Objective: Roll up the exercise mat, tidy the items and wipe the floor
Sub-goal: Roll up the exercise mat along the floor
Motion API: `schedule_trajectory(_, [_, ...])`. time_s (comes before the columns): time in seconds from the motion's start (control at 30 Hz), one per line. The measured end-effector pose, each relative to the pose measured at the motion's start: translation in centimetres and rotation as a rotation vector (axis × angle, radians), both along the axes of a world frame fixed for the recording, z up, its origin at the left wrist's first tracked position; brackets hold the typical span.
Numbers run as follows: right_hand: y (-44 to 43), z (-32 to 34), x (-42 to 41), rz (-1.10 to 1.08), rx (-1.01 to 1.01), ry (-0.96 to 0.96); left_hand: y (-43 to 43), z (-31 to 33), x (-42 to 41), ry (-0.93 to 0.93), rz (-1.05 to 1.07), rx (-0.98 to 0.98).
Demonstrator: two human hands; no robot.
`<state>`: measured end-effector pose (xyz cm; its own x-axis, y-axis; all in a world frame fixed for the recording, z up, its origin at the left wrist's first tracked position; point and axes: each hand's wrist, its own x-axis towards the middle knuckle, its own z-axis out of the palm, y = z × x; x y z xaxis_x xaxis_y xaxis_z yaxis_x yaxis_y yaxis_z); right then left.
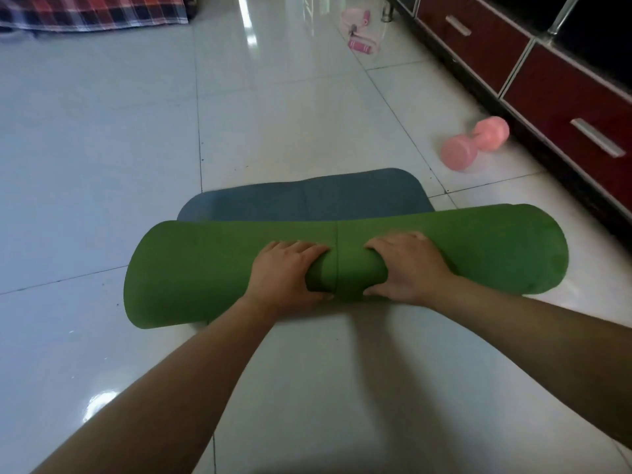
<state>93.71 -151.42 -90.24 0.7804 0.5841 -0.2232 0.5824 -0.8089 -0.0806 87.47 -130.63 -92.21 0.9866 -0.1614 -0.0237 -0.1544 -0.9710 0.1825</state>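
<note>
Though nearly rolled on the floor [102, 131], looks soft, light, springy: green mat [191, 271], squeezed mid-roll by left hand [285, 273] and right hand [407, 268], both curled round it. Better gripped wider against unrolling.

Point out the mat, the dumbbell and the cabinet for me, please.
mat [212, 268], head view, green rolled part.
dumbbell [458, 153], head view, nearer weight.
cabinet [561, 97], head view, red drawer front.

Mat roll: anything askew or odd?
Yes. The mat roll is loose and uneven: pinched narrow where the left hand and right hand grip its middle, flaring wide at both ends. It also sits skewed, overhanging the unrolled end further on the right. A pink dumbbell lies loose nearby.
</note>
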Motion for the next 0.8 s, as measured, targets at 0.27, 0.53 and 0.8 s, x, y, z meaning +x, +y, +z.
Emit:
schedule_trajectory(0.27, [-2.9,2.5,-5.1,-0.006,-0.026,0.119,-2.1,1.9,-4.2,0.106,-0.094,0.022])
schedule_trajectory(0.53, [-2.1,1.6,-1.2,-0.053,0.040,0.166,-0.7,-0.1,-1.3,0.116,-0.073,-0.040])
schedule_trajectory(0.8, [-2.4,-0.2,2.3,-0.191,0.227,0.185,-1.2,-1.5,-0.3,0.054,-0.055,0.012])
